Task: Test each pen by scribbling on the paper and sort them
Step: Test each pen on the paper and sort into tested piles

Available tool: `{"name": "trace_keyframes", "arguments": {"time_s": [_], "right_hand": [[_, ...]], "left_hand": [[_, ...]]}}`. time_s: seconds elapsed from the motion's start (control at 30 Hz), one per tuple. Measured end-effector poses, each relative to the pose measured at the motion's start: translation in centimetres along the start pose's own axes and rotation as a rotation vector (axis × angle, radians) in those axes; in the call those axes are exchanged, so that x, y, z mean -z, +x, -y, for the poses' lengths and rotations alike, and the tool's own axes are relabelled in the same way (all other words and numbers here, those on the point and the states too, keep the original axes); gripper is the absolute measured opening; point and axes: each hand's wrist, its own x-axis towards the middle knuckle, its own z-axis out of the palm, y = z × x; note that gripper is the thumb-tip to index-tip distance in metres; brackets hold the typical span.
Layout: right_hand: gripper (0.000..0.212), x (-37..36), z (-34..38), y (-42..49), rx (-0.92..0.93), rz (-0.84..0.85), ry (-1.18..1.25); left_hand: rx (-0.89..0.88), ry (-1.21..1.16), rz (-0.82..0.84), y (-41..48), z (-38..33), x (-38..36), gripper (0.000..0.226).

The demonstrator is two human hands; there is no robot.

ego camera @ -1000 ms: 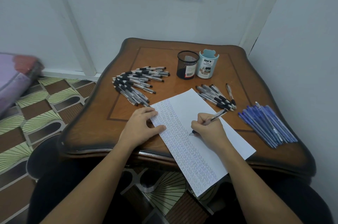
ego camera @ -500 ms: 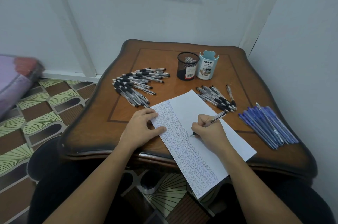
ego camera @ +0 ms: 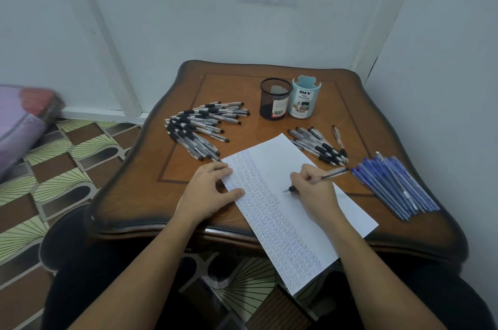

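Two bare hands work over a sheet of paper (ego camera: 283, 168) that overhangs the tabletop's (ego camera: 172, 195) near edge. Fingers of the right hand (ego camera: 312, 189) pinch a pen (ego camera: 320, 177), its tip on the sheet beside columns of scribbles. Flat and spread, the left hand (ego camera: 210, 192) pins the paper's left edge. Black-grip pens (ego camera: 199, 130) fan toward the left edge, a smaller group (ego camera: 318, 145) lies mid-right, and blue pens (ego camera: 396, 186) rest along the right edge.

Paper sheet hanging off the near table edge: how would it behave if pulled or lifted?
The paper is probably floppy: its near end overhangs the table unsupported. It likely slides easily on the glossy wood, since the left hand pins it.
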Motion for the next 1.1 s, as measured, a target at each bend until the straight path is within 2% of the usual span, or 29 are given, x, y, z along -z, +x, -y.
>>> {"name": "trace_keyframes", "arguments": {"time_s": [0.1, 0.17, 0.33, 0.6, 0.77, 0.83, 0.9, 0.97, 1.1], "right_hand": [[0.053, 0.4, 0.7, 0.4, -0.096, -0.096, 0.190], [0.058, 0.5, 1.2, 0.5, -0.148, -0.122, 0.220], [0.036, 0.1, 1.7, 0.5, -0.153, -0.081, 0.135], [0.034, -0.4, 2.3, 1.1, -0.238, -0.018, -0.103], [0.027, -0.1, 2.8, 1.7, -0.316, 0.012, -0.092], [0.020, 0.1, 3.3, 2.3, -0.356, 0.061, -0.014], [0.023, 0.5, 3.9, 3.6, -0.378, 0.030, 0.065], [0.027, 1.3, 4.4, 5.4, -0.295, -0.023, -0.104], [0.029, 3.5, 5.6, 9.0, -0.027, -0.028, -0.722]], "left_hand": [[-0.003, 0.004, 0.003, 0.0, 0.1, 0.0, 0.067], [-0.006, 0.003, 0.002, 0.0, 0.0, 0.1, 0.067], [-0.007, 0.012, 0.006, 0.0, -0.1, 0.2, 0.067], [0.000, 0.005, 0.013, -0.1, -0.1, 0.2, 0.068], [-0.002, -0.005, 0.019, -0.1, 0.0, 0.2, 0.068], [-0.001, -0.006, 0.025, -0.1, -0.1, 0.3, 0.068], [-0.004, -0.003, 0.024, -0.1, -0.1, 0.3, 0.068], [-0.003, -0.007, 0.019, -0.1, 0.0, 0.3, 0.068], [-0.003, -0.020, 0.019, -0.1, 0.0, 0.3, 0.068]]}}
